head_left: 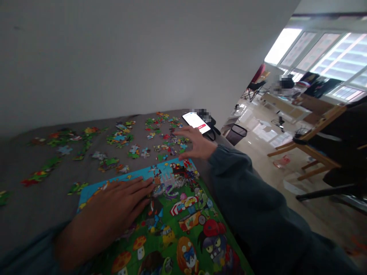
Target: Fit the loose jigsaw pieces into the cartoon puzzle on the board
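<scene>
Grey cloth [17, 164] is being dotted, from the far left, with puzzle pieces [119, 138], some being joined in small clusters. They are being judged light, thin and stiff, with fragile joins; single ones are best being pinched by opposite edges, clusters being supported from beneath. Further right, fingers of the left hand [114, 208] are being rested flat and straight, nothing being gripped, on a cartoon-printed picture board [172, 206], which is being judged smooth. Beyond its top edge, pieces are being overhung by the right hand [197, 144], thumb and fingers being spread; whether one is being touched cannot be told. Just beyond, a phone [197, 121] is being lit white and red; no lettering or brand is being made out.
</scene>
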`<move>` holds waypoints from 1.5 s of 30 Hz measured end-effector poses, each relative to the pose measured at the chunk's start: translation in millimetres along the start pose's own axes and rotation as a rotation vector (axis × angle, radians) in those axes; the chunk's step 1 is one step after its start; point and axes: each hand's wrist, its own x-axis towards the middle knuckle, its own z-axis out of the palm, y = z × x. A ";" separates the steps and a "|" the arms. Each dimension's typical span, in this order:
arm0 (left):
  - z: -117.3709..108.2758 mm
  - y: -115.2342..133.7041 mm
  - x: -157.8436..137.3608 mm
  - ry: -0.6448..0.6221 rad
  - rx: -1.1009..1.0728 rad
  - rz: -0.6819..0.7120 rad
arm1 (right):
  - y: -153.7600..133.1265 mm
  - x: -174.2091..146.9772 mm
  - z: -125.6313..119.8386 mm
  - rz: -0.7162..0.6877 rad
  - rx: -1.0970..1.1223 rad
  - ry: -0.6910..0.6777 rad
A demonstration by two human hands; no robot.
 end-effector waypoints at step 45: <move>13.4 -6.0 -7.0 0.055 0.111 0.027 | 9.4 -18.5 26.8 0.181 -0.136 -0.022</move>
